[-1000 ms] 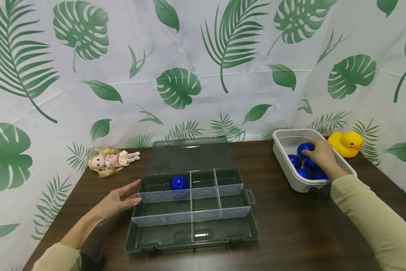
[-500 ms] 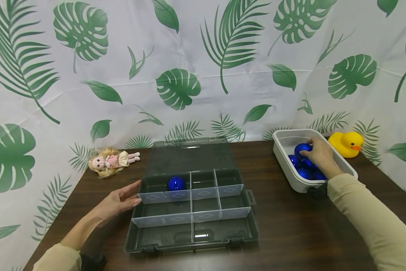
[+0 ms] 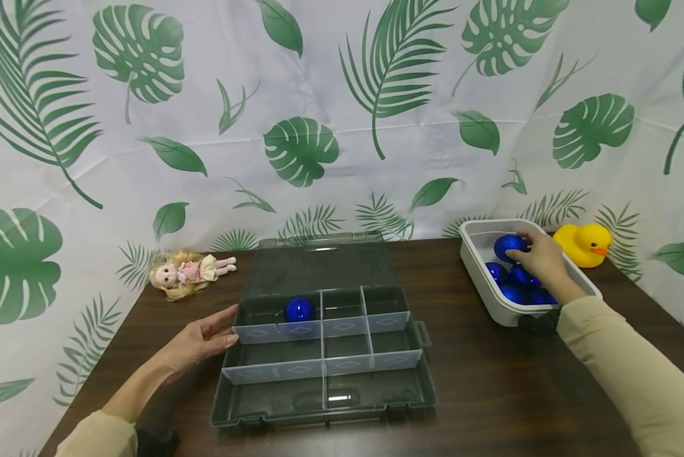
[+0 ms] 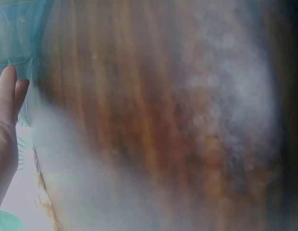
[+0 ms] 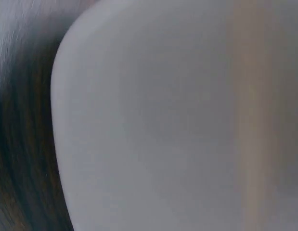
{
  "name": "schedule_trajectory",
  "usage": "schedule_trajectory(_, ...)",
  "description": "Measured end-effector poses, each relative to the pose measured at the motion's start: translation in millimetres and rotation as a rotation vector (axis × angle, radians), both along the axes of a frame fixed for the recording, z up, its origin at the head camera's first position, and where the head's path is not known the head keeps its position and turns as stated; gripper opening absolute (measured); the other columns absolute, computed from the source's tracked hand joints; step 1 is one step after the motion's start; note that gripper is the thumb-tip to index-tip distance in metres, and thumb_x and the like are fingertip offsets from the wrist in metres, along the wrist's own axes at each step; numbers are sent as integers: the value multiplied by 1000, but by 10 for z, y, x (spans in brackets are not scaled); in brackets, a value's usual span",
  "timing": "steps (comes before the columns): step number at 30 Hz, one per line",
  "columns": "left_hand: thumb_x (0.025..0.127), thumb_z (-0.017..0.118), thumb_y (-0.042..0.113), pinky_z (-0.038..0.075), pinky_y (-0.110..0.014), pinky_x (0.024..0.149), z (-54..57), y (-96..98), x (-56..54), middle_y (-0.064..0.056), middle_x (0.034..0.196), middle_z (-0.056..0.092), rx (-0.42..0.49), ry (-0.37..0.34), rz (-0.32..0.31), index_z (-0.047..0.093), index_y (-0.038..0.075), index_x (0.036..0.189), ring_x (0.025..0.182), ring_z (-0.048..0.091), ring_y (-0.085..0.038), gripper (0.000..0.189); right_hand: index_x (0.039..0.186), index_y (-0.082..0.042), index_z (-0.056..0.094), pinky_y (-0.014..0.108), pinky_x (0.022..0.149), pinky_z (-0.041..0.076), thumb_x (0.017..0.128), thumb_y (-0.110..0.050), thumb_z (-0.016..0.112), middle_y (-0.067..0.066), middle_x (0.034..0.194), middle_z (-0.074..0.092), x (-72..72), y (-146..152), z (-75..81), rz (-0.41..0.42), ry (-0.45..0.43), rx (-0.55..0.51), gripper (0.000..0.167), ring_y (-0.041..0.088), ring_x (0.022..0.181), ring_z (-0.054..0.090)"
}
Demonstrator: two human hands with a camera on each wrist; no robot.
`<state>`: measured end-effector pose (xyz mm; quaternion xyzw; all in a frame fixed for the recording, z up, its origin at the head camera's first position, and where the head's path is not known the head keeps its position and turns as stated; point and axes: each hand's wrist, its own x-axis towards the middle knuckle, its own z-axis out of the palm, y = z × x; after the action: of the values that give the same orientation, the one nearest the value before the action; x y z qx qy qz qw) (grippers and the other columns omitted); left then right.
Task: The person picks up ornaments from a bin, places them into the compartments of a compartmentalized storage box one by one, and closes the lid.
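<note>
Held ball: glittery dark-blue sphere (image 3: 507, 247), slightly higher than half a second ago, at the far end of the rounded white plastic tub (image 3: 481, 290).
Right hand (image 3: 544, 263): thumb and fingers pinch the sphere.
Tub contents: at least four other shiny blue balls (image 3: 512, 293), nearer the viewer.
Step, as judged: lifting one ball out; the next move calls for a firm pinch and clearance over the rim.
Grey see-through compartment box (image 3: 279, 397): lid laid open behind; one smooth blue ball (image 3: 299, 310) in the rear-left compartment.
Left hand (image 3: 190, 346): fingers extended, against the box's left side.
Surround: yellow duck (image 3: 584, 244) beside the tub; blond doll (image 3: 190, 273) lying left.
</note>
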<state>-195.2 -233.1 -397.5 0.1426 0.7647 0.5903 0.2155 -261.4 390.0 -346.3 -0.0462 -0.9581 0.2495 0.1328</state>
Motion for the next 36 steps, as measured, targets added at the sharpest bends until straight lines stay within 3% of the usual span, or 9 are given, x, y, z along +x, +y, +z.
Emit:
schedule_trajectory(4, 93, 59, 15, 41, -36, 103, 13, -7, -6, -29, 153, 4, -3, 8, -7, 11, -6, 148, 137, 15, -45, 76, 137, 6, 39, 60, 96, 39, 93, -19, 59, 35, 132, 43, 33, -73, 77, 52, 37, -129, 54, 51, 116, 46)
schedule_trajectory(9, 93, 59, 15, 42, -35, 102, 19, -15, -14, -29, 153, 5, 1, 14, -10, 11, -6, 148, 137, 15, -45, 76, 140, 2, 38, 54, 92, 41, 92, -20, 61, 30, 138, 42, 118, -314, 214, 149, 140, -224, 57, 49, 120, 45)
schedule_trajectory(14, 93, 59, 14, 43, -31, 101, 8, -20, -7, -29, 153, 5, 13, 14, -9, 11, -6, 148, 137, 14, -45, 76, 134, 3, 45, 28, 91, 46, 89, -11, 65, 25, 133, 48, 140, -710, 299, 298, 270, -308, 51, 44, 117, 50)
schedule_trajectory(17, 93, 59, 15, 43, -32, 101, -3, -18, -3, -29, 153, 6, 13, 13, -5, 11, -6, 148, 138, 14, -45, 76, 132, 5, 48, 13, 86, 45, 87, -5, 65, 26, 130, 50, 146, -1006, 340, 396, 304, -380, 49, 44, 115, 52)
schedule_trajectory(20, 93, 59, 15, 43, -31, 101, -15, -15, 1, -29, 153, 6, 14, 12, 1, 11, -6, 148, 138, 14, -45, 76, 131, 4, 48, 10, 85, 46, 87, -5, 65, 25, 129, 51, 159, -1337, 342, 471, 263, -460, 48, 42, 115, 53)
schedule_trajectory(26, 93, 59, 14, 43, -26, 99, -39, -5, -5, -29, 153, 6, 29, 10, -3, 11, -7, 148, 137, 14, -44, 76, 131, 0, 50, 22, 85, 52, 86, -6, 67, 20, 129, 53, 255, -1974, 313, 595, 91, -618, 49, 35, 113, 57)
schedule_trajectory(30, 93, 59, 14, 43, -27, 100, -45, 0, -10, -29, 153, 6, 31, 7, -7, 11, -7, 148, 138, 14, -44, 76, 131, -1, 50, 29, 87, 53, 86, -4, 66, 19, 127, 54, 311, -2262, 309, 663, 50, -701, 48, 33, 110, 58)
schedule_trajectory(33, 93, 59, 14, 43, -28, 100, -44, -1, -11, -28, 153, 6, 27, 7, -6, 11, -6, 148, 138, 14, -44, 76, 130, 0, 51, 32, 87, 53, 86, -3, 67, 20, 127, 55, 315, -2375, 249, 706, 40, -718, 47, 33, 108, 59)
schedule_trajectory(36, 93, 59, 14, 43, -28, 100, -40, -5, -11, -28, 153, 6, 23, 9, -6, 11, -6, 148, 138, 14, -44, 76, 129, 1, 51, 35, 88, 53, 85, -4, 68, 20, 126, 56, 325, -2418, 146, 739, 6, -657, 47, 33, 110, 59)
